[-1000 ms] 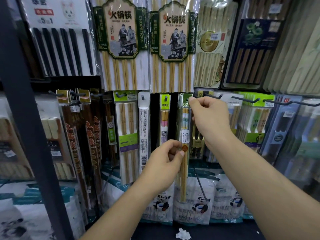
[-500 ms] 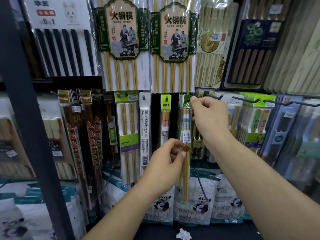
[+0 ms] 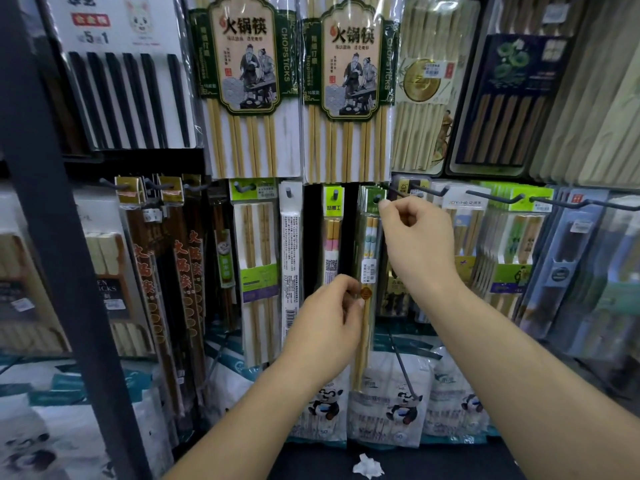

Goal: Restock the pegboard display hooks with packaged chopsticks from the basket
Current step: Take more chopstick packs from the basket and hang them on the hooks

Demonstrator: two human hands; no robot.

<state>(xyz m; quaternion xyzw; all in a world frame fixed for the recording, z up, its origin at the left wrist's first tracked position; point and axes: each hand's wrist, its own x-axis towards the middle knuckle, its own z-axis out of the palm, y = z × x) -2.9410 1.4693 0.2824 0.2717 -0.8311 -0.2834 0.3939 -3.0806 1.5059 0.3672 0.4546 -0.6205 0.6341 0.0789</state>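
**Slim pack held up to a peg by both hands**

A narrow clear-plastic chopstick pack (image 3: pixel 369 244) hangs upright in the middle of the display, its top level with the tip of a dark metal hook (image 3: pixel 377 199). The pack has a green card header. Below it lie pale bamboo sticks with white and blue-green bands near the top, then a white barcode sticker and a small round orange-brown seal. Its lower end tapers down in front of white bags printed with cartoon pandas (image 3: pixel 398 407).

The right hand (image 3: pixel 419 244) is clenched on the pack's header, with thumb and forefinger pinching the card right at the hook's tip. Whether the hole is already over the peg cannot be told. The left hand (image 3: pixel 332 327) grasps the same pack about halfway down, with thumb and fingers pinching its edge just beside the orange seal.

Layered green header edges show just left of the held card. Beside them, on its own peg, hangs a thin pack with a yellow-green header and pink-and-white sticks (image 3: pixel 333 237). Above hang two broad packs of long bamboo chopsticks with green-and-cream labels (image 3: pixel 247 64). A white card of black chopsticks (image 3: pixel 128 98) hangs at upper left. A crumpled scrap of white paper (image 3: pixel 367 465) lies on the dark surface below the hands
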